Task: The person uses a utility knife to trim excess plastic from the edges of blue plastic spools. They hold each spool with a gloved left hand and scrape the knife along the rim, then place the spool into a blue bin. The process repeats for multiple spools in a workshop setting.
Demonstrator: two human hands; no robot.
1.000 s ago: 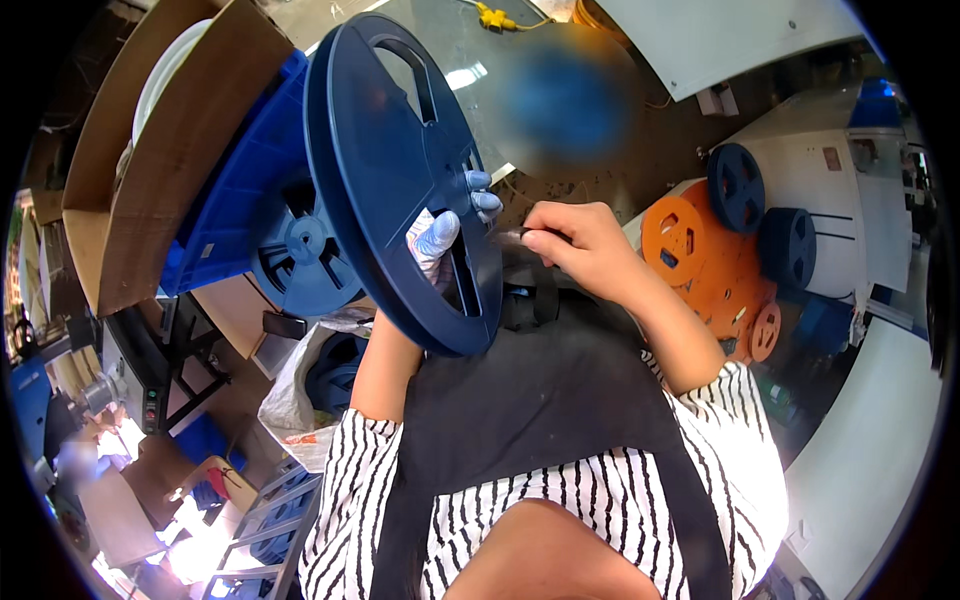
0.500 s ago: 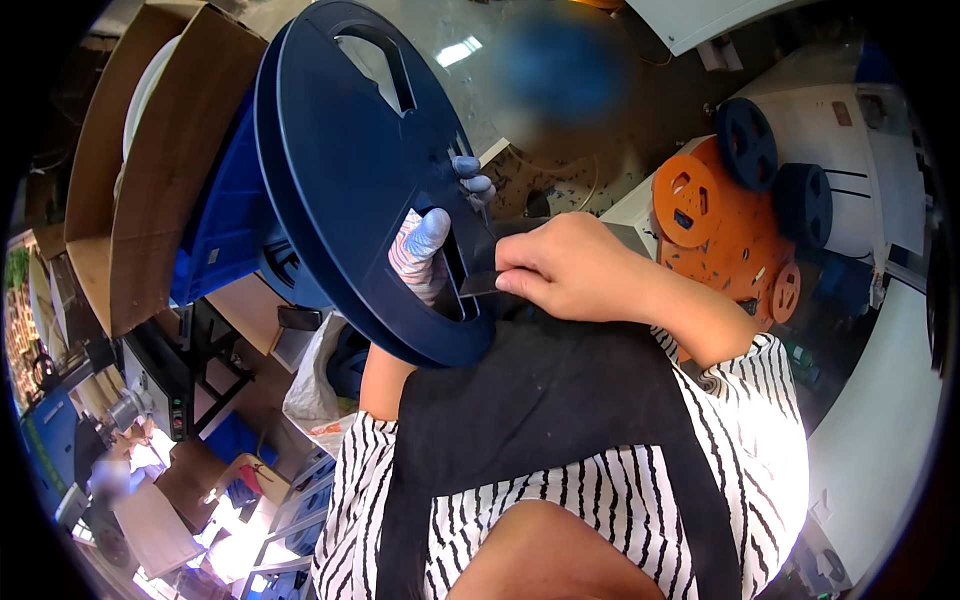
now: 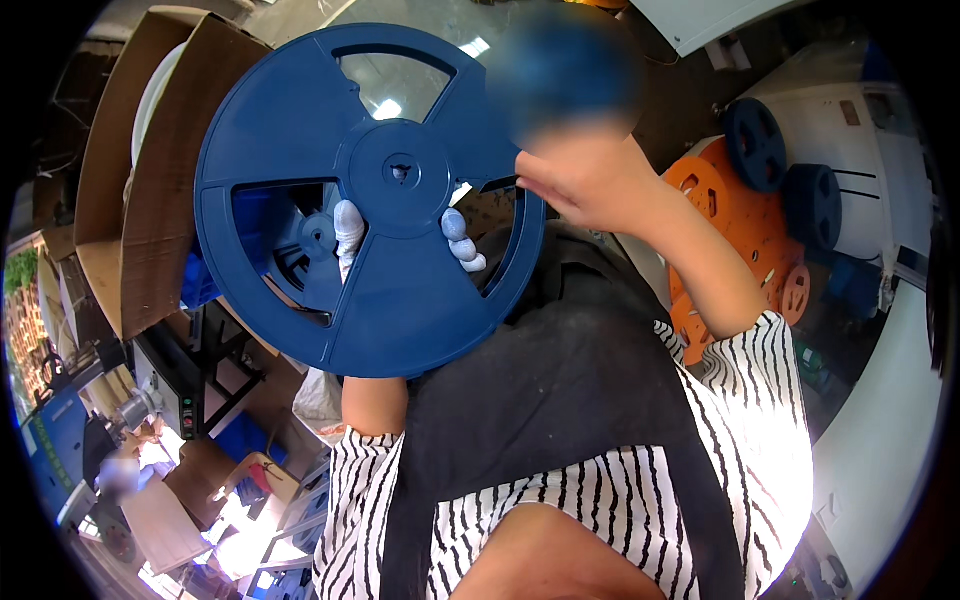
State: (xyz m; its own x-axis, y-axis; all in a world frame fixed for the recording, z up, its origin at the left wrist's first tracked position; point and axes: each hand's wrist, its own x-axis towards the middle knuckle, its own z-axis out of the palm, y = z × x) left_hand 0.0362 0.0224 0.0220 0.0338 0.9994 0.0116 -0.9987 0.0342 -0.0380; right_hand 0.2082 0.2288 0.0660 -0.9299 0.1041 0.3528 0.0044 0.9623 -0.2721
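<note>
Beyond the black apron (image 3: 540, 400), the blue reel (image 3: 385, 205), probably light and stiff, suits holding by its apron-side web (image 3: 405, 285), which the left hand (image 3: 347, 230) clasps; the right hand's (image 3: 597, 182) finger grip is unclear.

head-worn fisheye view, facing down, close above the blue reel (image 3: 410, 295)

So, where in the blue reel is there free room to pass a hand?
In the blue reel, the upper opening between hub and rim looks free. The left opening is free except for the left thumb by the hub. The right opening is crowded: left fingers inside, the right hand near its upper edge.
</note>
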